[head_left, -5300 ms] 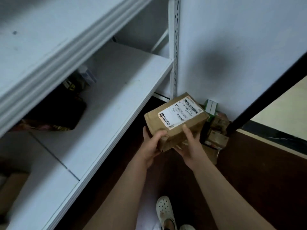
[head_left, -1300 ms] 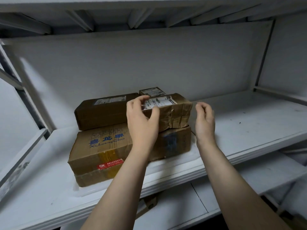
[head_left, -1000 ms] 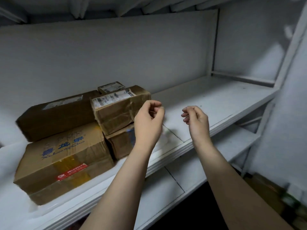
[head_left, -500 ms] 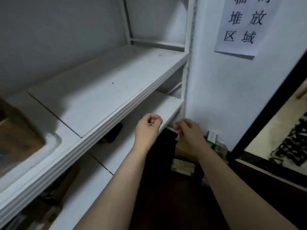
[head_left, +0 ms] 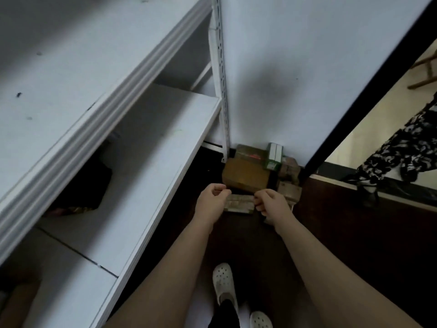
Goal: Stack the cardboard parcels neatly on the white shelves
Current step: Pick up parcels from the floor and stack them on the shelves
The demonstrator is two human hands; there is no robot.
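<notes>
A pile of cardboard parcels lies on the dark floor in the corner by the white wall. In it are a large brown parcel (head_left: 246,176), a small flat parcel (head_left: 239,204) in front of it and small boxes (head_left: 289,188) at the right. My left hand (head_left: 211,201) and my right hand (head_left: 272,204) hover on either side of the small flat parcel with loosely curled fingers, holding nothing. The white shelves run along the left, with a lower shelf (head_left: 153,150) and an upper shelf (head_left: 71,55). No stacked parcels are in view.
A green-and-white box (head_left: 274,157) leans on the wall behind the pile. A dark bag (head_left: 82,185) sits far back on the lower shelf. Another person's patterned trousers (head_left: 402,150) show beyond the black door frame (head_left: 354,100). My white shoes (head_left: 223,285) stand below.
I put the labelled parcel on the stack on the shelf and let go. My view then swung right and down to the floor pile, and both empty hands dropped toward it.
</notes>
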